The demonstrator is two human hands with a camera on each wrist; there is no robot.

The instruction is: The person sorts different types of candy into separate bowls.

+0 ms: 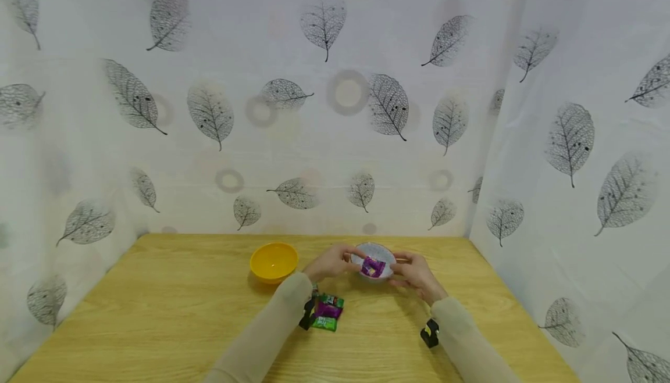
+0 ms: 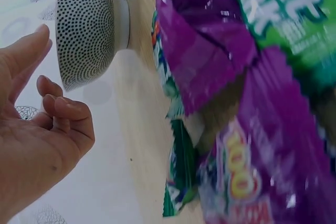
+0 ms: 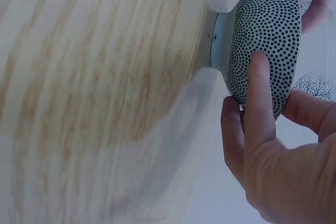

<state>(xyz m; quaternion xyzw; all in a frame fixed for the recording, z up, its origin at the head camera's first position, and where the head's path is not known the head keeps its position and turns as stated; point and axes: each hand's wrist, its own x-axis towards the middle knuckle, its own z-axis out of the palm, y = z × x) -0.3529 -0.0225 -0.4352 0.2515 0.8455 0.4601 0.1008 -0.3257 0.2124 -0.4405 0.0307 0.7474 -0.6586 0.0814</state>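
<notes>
A white bowl with black dots (image 3: 268, 40) is upright at the back of the table, with purple candy packets (image 1: 373, 267) inside. My right hand (image 1: 416, 274) holds the bowl's right side; in the right wrist view its fingers (image 3: 260, 93) lie along the outer wall, the thumb at the rim. My left hand (image 1: 332, 262) is at the bowl's left rim, fingertips reaching over it beside the packets. The left wrist view shows its fingers (image 2: 65, 111) loosely bent with nothing between them. Below the left wrist lie green and purple candy packets (image 1: 327, 311), partly hidden by the wrist strap.
A yellow bowl (image 1: 274, 262) stands left of the dotted bowl, near my left forearm. The wooden table (image 1: 173, 301) reaches back to a white curtain (image 1: 293, 156) with a leaf print, which also hangs along both sides.
</notes>
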